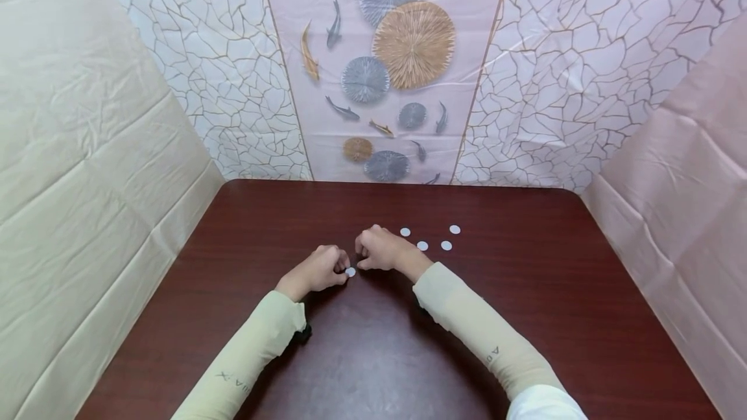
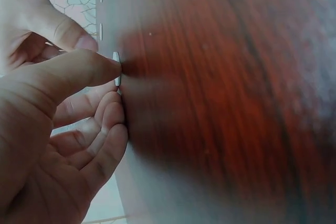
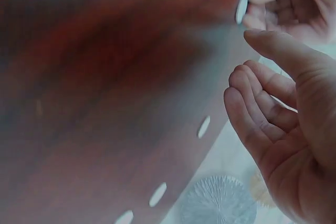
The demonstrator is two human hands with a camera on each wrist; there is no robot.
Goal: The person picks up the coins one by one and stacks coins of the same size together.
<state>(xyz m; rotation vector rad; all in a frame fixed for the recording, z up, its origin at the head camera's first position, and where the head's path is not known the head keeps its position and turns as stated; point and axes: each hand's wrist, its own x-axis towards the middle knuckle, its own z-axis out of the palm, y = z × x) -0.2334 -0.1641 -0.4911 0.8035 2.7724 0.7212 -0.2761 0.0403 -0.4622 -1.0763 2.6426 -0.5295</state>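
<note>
Around the middle of the dark reddish-brown surface (image 1: 362, 361), somewhat nearer its far edge than the person, a small white disc (image 1: 351, 271) sits between two hands. The left hand (image 1: 318, 269) pinches it with the tips of thumb and bent fingers, the disc's flat side roughly level with the surface; whether it rests there or is slightly raised, I cannot tell. Just beside it, on the right, the right hand (image 1: 382, 248) is close to the disc, its thumb apart from the fingers, which lie together in a loose curve. Beyond the right wrist, toward the far right corner of the surface, four more white discs (image 1: 446, 245) lie flat in a loose cluster, well in from the right edge; one of them is just beside that wrist. Both forearms, in pale sleeves (image 1: 245, 358) with dark lettering, reach in from the near side, and something small and black (image 1: 302, 334) shows under the left cuff. Behind the far edge hangs a patterned backdrop (image 1: 414, 44) of grey and golden round leaves, fish and a crackle design, while plain beige cloth (image 1: 87, 212) flanks the left and right edges.
</note>
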